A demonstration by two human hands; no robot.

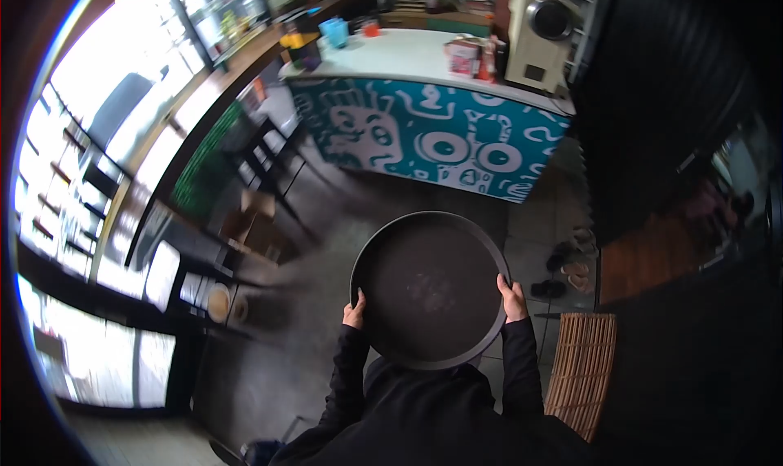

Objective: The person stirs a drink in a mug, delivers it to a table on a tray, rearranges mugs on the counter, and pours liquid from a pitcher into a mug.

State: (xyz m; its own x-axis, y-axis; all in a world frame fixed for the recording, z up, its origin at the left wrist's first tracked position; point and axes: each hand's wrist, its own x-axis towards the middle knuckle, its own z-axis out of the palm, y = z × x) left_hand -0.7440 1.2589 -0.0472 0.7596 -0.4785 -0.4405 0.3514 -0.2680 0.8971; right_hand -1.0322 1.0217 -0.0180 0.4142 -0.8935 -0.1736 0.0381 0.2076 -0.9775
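A large round dark serving tray [428,295] with a raised rim is held level in front of my body. My left hand [354,311] grips its left edge, the thumb over the rim. On the opposite edge my right hand [513,298] is closed round the rim, thumb on top; the fingers of both hands are mostly hidden beneath. Nothing stands on the tray; a few pale marks show near its middle.
Ahead is a white-topped counter [400,52] with a teal patterned front, bearing a beige machine [541,38] and blue cups [333,32]. A cardboard box [259,225] and dark stools [269,152] stand left. Shoes [577,277] and a slatted wooden piece [581,372] are right.
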